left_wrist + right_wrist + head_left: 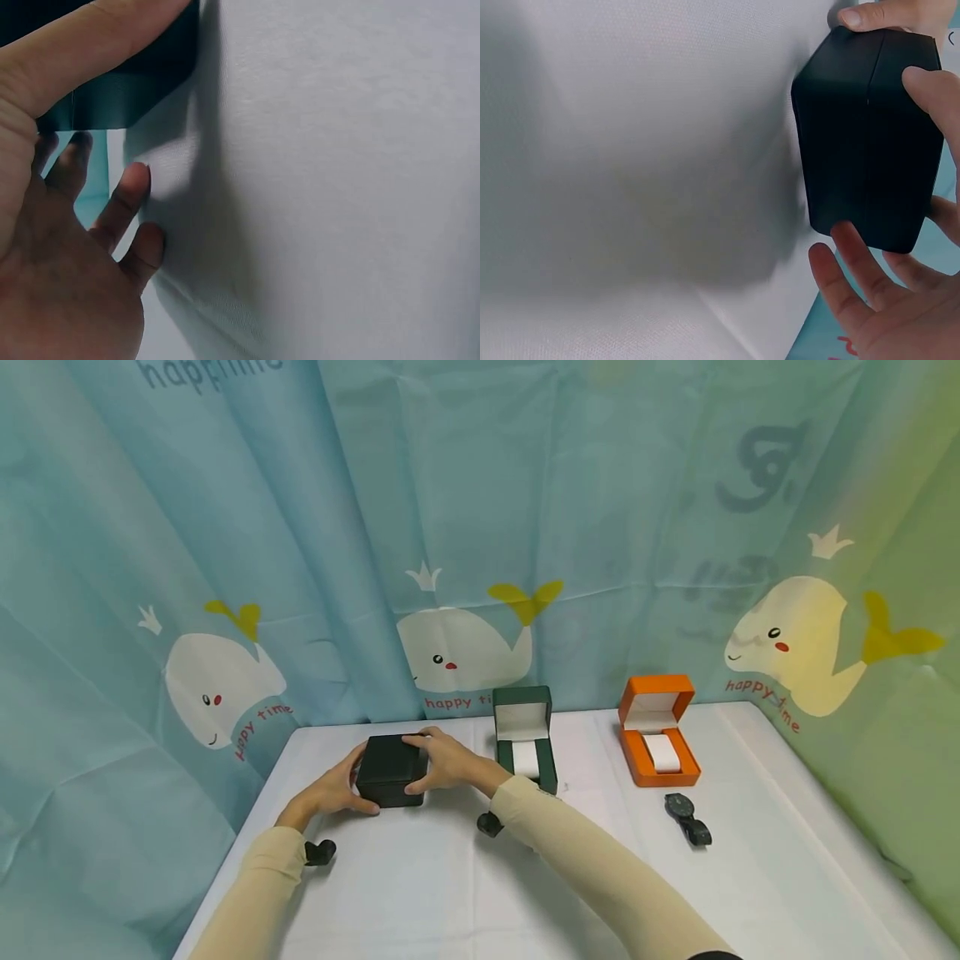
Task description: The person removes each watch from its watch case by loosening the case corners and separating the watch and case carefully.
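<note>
A black watch box [390, 767], its lid down, sits at the back left of the white table between both hands. My left hand [328, 793] grips its left side, thumb along the lower front and fingers behind. From the right, my right hand [453, 762] holds the lid, thumb at the front and index finger over the top. In the right wrist view, a seam between lid and base runs along the side of the box [866, 157]. Dark box walls [120, 94] lie behind the left thumb in the left wrist view.
Just right of the hands stands an open green watch box [522, 718] with a white cushion. Farther right is an open orange watch box [637, 752], also with a white cushion. A black wristwatch [681, 807] lies in front of it. A whale-print curtain [600, 527] hangs behind the table [420, 893].
</note>
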`<state>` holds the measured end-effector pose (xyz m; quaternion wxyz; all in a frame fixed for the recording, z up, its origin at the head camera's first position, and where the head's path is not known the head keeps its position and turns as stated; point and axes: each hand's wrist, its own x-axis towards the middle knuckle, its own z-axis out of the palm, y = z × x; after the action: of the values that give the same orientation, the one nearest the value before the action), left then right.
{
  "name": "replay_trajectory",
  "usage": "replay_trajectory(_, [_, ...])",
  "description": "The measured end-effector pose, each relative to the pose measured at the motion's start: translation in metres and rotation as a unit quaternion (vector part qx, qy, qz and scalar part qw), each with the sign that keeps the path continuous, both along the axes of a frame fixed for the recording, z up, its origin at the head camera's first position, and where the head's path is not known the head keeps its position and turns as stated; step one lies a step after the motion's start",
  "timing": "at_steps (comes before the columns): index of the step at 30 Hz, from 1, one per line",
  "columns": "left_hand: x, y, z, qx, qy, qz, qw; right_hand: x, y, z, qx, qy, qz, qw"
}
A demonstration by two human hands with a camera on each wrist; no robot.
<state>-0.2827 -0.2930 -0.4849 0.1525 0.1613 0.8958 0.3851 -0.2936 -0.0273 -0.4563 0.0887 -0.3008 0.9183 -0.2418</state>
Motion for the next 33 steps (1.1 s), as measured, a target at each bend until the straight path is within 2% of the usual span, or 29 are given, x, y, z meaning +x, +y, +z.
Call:
replay_trajectory(6, [-0.002, -0.001, -0.004, -0.008, -0.014, 0.007, 0.9998, 0.001, 0.0, 0.001, 0.009, 0.0, 0.004, 1.0])
replay_trajectory(19, [-0.005, -0.004, -0.01, 0.025, 0.008, 0.01, 0.9996, -0.002, -0.001, 0.004, 0.016, -0.005, 0.003, 1.0])
replay_trajectory(24, [-0.008, -0.005, -0.01, 0.02, 0.008, 0.014, 0.9997, -0.004, -0.002, 0.007, 0.036, -0.002, -0.001, 0.999])
replay_trajectory(33, [-0.007, -0.004, -0.012, 0.0, 0.003, 0.022, 0.9998, -0.005, -0.002, 0.005, 0.018, 0.013, 0.02, 1.0])
